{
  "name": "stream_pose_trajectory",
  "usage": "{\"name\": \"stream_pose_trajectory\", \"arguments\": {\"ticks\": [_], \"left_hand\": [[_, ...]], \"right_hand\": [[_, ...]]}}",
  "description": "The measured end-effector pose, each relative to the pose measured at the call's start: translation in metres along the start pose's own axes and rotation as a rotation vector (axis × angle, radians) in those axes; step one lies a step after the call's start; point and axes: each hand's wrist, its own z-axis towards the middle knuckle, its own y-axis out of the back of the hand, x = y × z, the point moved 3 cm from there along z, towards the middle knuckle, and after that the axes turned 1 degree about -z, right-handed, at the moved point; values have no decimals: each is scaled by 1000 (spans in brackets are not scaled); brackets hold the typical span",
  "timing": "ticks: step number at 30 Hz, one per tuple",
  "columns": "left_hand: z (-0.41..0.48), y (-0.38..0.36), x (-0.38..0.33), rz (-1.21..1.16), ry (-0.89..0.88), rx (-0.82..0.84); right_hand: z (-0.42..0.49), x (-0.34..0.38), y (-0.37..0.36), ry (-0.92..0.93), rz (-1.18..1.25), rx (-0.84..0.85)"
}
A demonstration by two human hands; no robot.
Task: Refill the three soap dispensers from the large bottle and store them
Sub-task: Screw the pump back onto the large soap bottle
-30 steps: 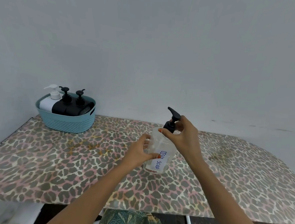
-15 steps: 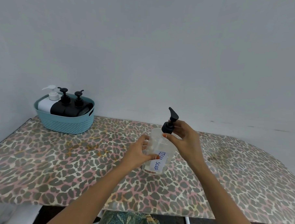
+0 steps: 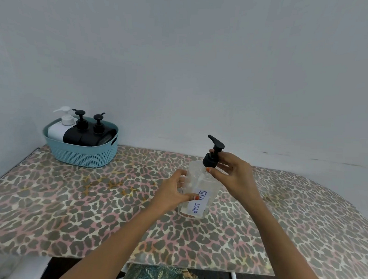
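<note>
A large clear bottle [image 3: 206, 182] labelled "DISH SOAP" stands on the leopard-print table [image 3: 70, 208], slightly tilted, with a black pump [image 3: 213, 155] on top. My left hand [image 3: 174, 191] grips the bottle's body from the left. My right hand [image 3: 234, 177] pinches the pump's black collar. At the back left a teal basket [image 3: 83, 154] holds three dispensers: one white dispenser [image 3: 59, 129] and two black dispensers [image 3: 80, 132], [image 3: 99, 135].
A pale wall rises right behind the table. The table's front edge runs across the lower frame, with patterned fabric [image 3: 158, 275] below it. A thin wire edge [image 3: 13, 167] borders the table's left side.
My right hand shifted slightly on the pump collar, and the pump head has turned a little. The left hand keeps its hold on the bottle.
</note>
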Motion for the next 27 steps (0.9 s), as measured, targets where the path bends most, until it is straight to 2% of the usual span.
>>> {"name": "stream_pose_trajectory", "arguments": {"ticks": [5, 10, 16, 18, 23, 27], "left_hand": [[0, 0, 0, -6, 2, 3], [0, 1, 2, -2, -3, -3], [0, 0, 2, 6, -4, -4], [0, 0, 1, 7, -6, -4], [1, 0, 1, 8, -14, -4], [1, 0, 2, 10, -13, -2]], "right_hand": [[1, 3, 2, -6, 36, 9], [6, 4, 3, -59, 68, 134], [6, 0, -8, -79, -118, -85], [4, 0, -12, -80, -83, -72], [-2, 1, -10, -105, 140, 125], [6, -2, -8, -97, 108, 14]]}}
